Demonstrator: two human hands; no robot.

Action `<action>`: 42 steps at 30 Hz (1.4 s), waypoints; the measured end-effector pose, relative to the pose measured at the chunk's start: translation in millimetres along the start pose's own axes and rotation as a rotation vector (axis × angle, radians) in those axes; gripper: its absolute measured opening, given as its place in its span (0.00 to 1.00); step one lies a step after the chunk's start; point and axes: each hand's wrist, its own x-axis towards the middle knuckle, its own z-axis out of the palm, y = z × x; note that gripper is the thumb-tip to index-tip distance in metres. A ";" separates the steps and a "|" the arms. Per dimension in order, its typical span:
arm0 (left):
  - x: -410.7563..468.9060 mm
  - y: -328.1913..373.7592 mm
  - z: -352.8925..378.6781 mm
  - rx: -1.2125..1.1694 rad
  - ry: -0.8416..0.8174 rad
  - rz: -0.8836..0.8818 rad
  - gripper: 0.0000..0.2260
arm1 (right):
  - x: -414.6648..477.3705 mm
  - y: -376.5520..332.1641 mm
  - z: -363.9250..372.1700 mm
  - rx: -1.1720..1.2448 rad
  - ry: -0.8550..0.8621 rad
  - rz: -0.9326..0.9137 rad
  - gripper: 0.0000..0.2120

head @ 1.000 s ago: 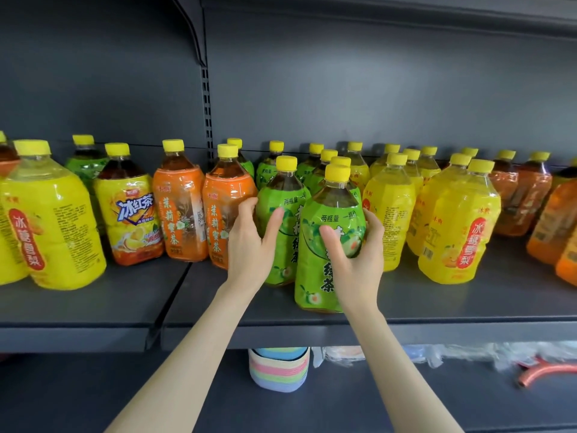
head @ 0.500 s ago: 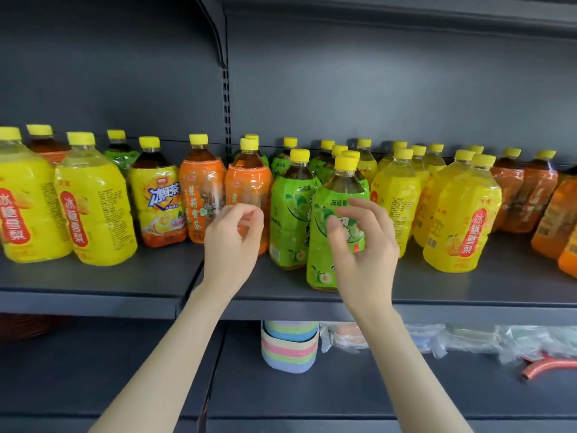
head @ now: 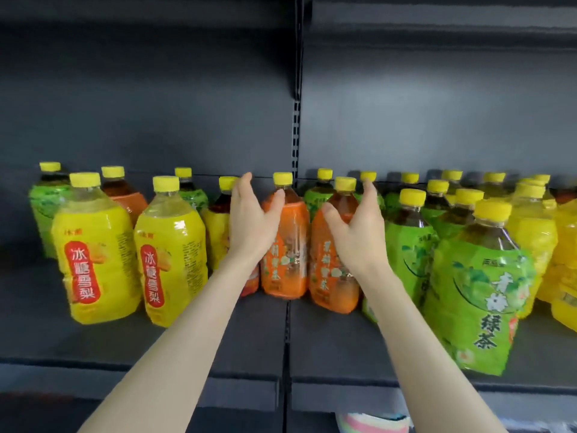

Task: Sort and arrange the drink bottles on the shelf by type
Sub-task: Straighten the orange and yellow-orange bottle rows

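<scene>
Sorting looks about half done. The left hand (head: 253,229) and right hand (head: 356,235), fingers (head: 243,189) spread, cup the two orange bottles (head: 285,254) standing together between them on the shelf (head: 327,345). Green bottles (head: 474,292) cluster right of the right fingers; left of the left fingers, yellow bottles (head: 93,264) stand mixed with other types behind.
</scene>
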 end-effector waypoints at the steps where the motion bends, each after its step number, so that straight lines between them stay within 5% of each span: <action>1: 12.7 -1.3 5.2 -0.034 -0.068 -0.014 0.30 | 8.7 0.0 6.8 -0.070 0.011 0.025 0.37; 5: 27.6 -0.3 19.9 -0.031 -0.160 0.049 0.25 | 17.3 -2.9 22.6 -0.348 0.140 0.003 0.31; 11: 0.6 -1.9 -10.4 -0.125 -0.026 0.241 0.16 | -7.7 -15.5 20.9 -0.081 0.237 -0.111 0.10; 20: -9.8 6.0 -48.3 -0.191 -0.092 0.245 0.14 | -24.4 -23.8 1.9 0.074 0.226 -0.098 0.12; 25: -30.0 -10.2 -47.6 -0.311 -0.248 0.022 0.24 | -50.1 0.0 9.8 0.251 0.199 0.109 0.34; 28: -47.3 -21.5 -48.2 -0.432 -0.255 -0.113 0.33 | -70.8 16.5 14.6 0.415 0.152 0.252 0.39; 33: -63.7 -36.7 -46.0 -0.511 -0.342 -0.316 0.38 | -85.4 21.2 19.1 0.463 0.123 0.337 0.30; 42: -91.2 1.8 -46.8 -0.552 -0.279 -0.217 0.28 | -104.8 1.7 -32.8 0.485 0.213 0.244 0.17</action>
